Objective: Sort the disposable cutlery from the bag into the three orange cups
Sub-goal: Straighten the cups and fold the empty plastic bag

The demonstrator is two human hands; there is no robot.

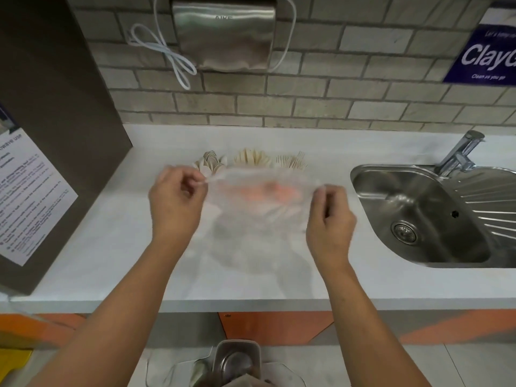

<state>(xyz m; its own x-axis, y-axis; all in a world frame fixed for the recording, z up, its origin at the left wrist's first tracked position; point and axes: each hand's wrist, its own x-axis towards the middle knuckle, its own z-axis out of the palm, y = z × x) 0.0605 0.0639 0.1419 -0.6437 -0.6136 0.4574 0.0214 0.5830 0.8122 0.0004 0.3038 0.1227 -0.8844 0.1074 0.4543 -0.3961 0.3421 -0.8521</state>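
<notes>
Steel bin (237, 361) on the floor, nearest the camera, below the counter's front edge. Both forearms reach up and forward over the white counter (111, 247).

Left hand (174, 202): grip pinches the left top corner of a clear plastic bag (257, 219) between thumb and fingertips, other fingers curled. Right hand (331, 216): grip pinches the right top corner the same way. The bag's top edge is stretched taut between the two hands, and its body hangs down in front of the counter surface. Bag is blurred; cannot tell its contents.

Seen through the upper part of the bag: an orange smear, the orange cups (279, 191), outlines not separable. Above the bag's top edge three fans of pale cutlery stand in a row toward the back of the counter: spoons (210, 162) left, flat knife-like pieces (252, 157) middle, forks (291, 162) right. The groups sit just beside one another, each kind apart.

Right of the hands: steel sink (360, 174) set in the counter, with a tap (460, 155) at its back. Left: brown cabinet (55, 107) standing on the counter, with a printed notice (30, 196) on its side.

Far wall, grey brick: steel hand dryer (223, 34) with a looped white cable (167, 51) to its left, and a blue poster (485, 51) at the upper right.
</notes>
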